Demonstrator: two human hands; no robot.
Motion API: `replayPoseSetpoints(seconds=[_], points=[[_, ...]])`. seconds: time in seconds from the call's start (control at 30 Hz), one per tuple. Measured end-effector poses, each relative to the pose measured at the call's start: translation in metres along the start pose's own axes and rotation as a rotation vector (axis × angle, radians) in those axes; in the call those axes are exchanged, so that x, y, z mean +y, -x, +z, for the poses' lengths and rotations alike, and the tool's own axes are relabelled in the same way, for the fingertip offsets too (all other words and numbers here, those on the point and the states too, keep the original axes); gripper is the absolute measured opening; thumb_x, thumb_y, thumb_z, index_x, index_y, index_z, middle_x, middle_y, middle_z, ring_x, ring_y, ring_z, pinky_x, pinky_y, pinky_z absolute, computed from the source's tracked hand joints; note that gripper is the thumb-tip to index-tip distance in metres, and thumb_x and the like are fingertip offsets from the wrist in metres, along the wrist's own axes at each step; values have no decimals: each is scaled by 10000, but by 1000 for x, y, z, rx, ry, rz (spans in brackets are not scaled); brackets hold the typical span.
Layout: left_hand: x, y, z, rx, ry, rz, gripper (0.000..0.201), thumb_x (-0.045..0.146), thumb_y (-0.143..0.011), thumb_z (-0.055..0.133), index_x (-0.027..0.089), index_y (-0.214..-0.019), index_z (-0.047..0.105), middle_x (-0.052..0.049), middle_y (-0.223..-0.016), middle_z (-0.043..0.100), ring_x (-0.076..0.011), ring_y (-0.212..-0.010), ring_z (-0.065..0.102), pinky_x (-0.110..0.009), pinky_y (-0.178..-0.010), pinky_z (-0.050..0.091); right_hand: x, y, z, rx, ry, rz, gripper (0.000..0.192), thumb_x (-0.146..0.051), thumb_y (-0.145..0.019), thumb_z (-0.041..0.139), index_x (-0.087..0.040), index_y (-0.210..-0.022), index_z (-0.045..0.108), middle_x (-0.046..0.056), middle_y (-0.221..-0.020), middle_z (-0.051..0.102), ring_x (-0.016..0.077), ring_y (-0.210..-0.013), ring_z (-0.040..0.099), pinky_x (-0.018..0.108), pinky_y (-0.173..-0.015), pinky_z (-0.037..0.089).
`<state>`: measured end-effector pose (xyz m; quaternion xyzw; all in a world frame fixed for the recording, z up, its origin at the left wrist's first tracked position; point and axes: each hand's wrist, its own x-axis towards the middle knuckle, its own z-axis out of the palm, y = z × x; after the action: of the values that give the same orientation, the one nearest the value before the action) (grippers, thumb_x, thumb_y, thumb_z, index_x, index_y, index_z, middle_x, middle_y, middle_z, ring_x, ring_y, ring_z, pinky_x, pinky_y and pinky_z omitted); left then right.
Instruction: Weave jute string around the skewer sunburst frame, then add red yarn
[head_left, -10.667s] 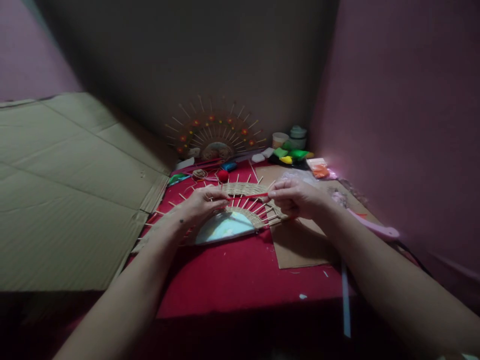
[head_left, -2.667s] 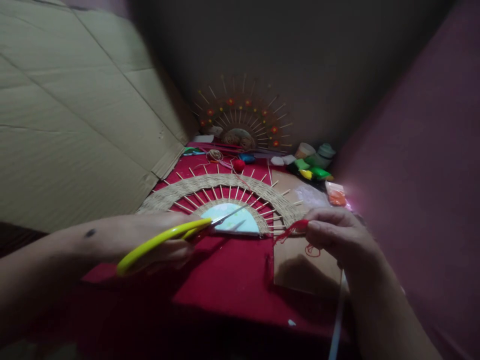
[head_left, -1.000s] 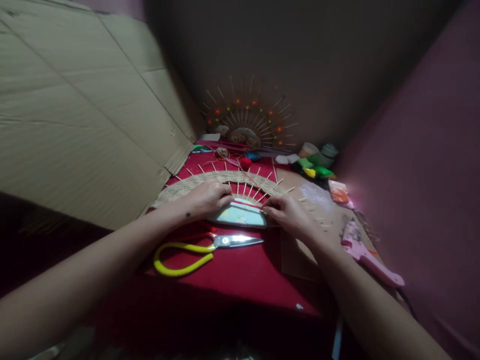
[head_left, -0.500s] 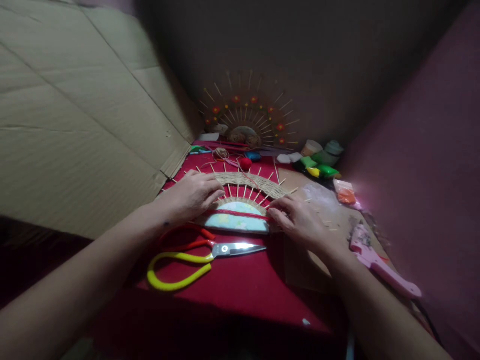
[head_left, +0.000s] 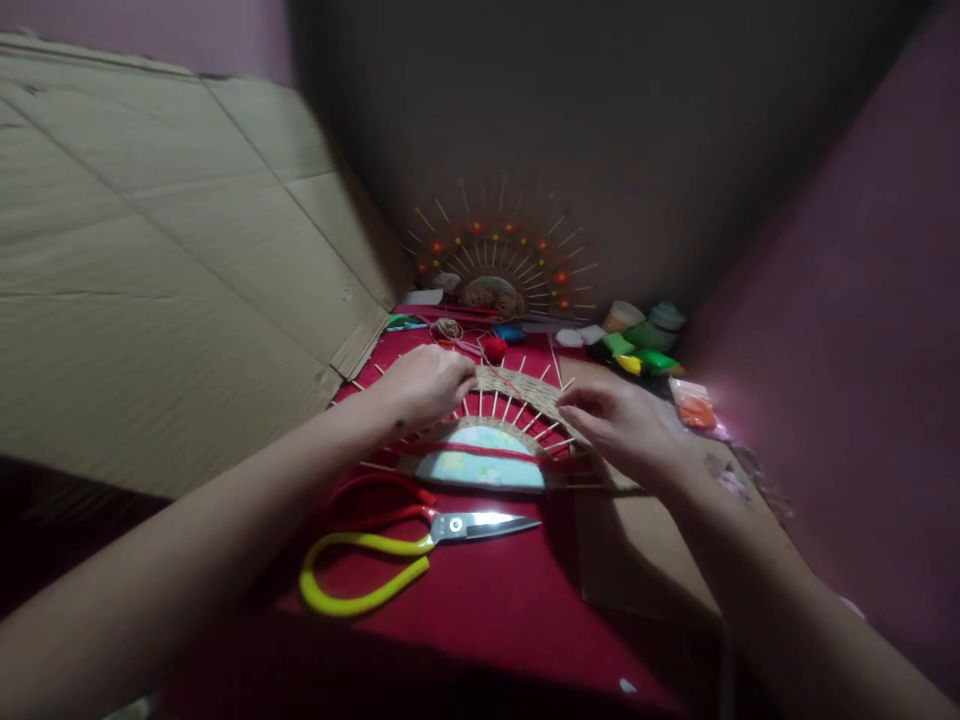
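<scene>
A half-round piece of thin wooden sticks with a woven straw band lies in front of me, a pale blue, flower-printed half disc at its centre. Red yarn stretches across the disc, and another strand runs from the red yarn ball towards the band's right side. My left hand is closed over the band's upper left part, fingertips together. At the right side, my right hand is closed with thumb and fingers pinched near the stick ends. What either hand pinches is too small to make out.
Scissors with red and yellow handles lie on the red cloth. A flower-trimmed stick fan leans at the back. Coloured packets stand right. Cardboard walls the left side. My right forearm mostly covers a pink glue gun.
My left hand has shifted right and up along the band. My right hand has moved slightly right, off the disc's corner. The whole view has tilted, so everything sits lower.
</scene>
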<state>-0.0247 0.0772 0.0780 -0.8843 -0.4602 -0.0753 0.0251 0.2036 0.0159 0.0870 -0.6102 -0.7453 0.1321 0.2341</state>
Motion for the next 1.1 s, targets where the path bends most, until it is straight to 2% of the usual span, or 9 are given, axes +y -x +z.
replayPoseSetpoints(seconds=[0.13, 0.37, 0.43, 0.57, 0.7, 0.77, 0.9, 1.0, 1.1], points=[[-13, -13, 16, 36, 7, -155, 324, 312, -867, 400, 170, -861, 690, -85, -808, 700, -186, -705, 616, -279, -594, 380, 6, -36, 18, -12, 6, -17, 179, -204, -749, 516, -166, -787, 687, 50, -742, 676, 166, -683, 590, 265, -615, 406], [-7, 5, 32, 68, -40, -168, 305, 252, -866, 380, 154, -840, 667, -113, -769, 690, -212, -697, 633, -313, -625, 428, 14, -130, 63, 50, 85, -66, 492, -144, -727, 517, -161, -1217, 558, 101, -1046, 649, 189, -903, 595, 290, -780, 438], [-2, 11, 31, 70, -63, -138, 239, 189, -826, 419, 149, -808, 655, -118, -774, 688, -223, -718, 635, -334, -664, 439, 12, -149, 75, 23, 87, -87, 502, -147, -701, 556, -179, -1201, 571, 103, -1068, 644, 206, -939, 589, 302, -797, 438], [2, 17, 28, 102, -103, -83, 206, 100, -785, 423, 124, -803, 627, -129, -771, 680, -248, -729, 634, -408, -759, 438, 13, -165, 90, -44, 58, -117, 346, -120, -621, 610, -186, -956, 670, 69, -889, 682, 213, -849, 607, 308, -758, 446], [0, 20, 24, 169, -91, -97, 202, 69, -806, 403, 116, -806, 600, -109, -766, 672, -231, -710, 626, -428, -800, 423, 18, -167, 82, 30, -11, -98, 325, -203, -664, 608, -157, -985, 625, 59, -880, 661, 189, -820, 593, 315, -748, 452], [-2, 20, 25, 185, -84, -98, 194, 77, -819, 407, 121, -817, 596, -101, -758, 665, -227, -705, 619, -410, -771, 428, 18, -162, 68, 87, -180, -71, 380, -241, -669, 619, -154, -1037, 583, 42, -860, 642, 174, -791, 588, 316, -727, 465], [-6, 17, 30, 262, 6, -138, 204, 155, -876, 399, 131, -929, 594, -103, -850, 643, -216, -771, 606, -359, -729, 441, 9, -130, 33, -10, -1040, -31, 415, -213, -581, 717, -207, -966, 564, -10, -811, 614, 163, -710, 612, 360, -725, 500], [-9, 14, 29, 332, 322, -176, 265, 211, -873, 449, 138, -1110, 543, -110, -1026, 605, -197, -871, 592, -330, -753, 460, 0, -91, 9, -110, -1306, 2, 384, -180, -613, 693, -245, -972, 574, -10, -857, 633, 192, -801, 649, 375, -774, 505], [0, 11, 15, 246, 806, -166, 378, 280, -833, 530, 153, -1188, 499, -100, -1099, 583, -177, -899, 583, -315, -751, 478, -6, -51, -9, -121, -1397, 47, 381, -167, -647, 645, -252, -1012, 582, 7, -907, 652, 196, -861, 647, 371, -819, 505]])
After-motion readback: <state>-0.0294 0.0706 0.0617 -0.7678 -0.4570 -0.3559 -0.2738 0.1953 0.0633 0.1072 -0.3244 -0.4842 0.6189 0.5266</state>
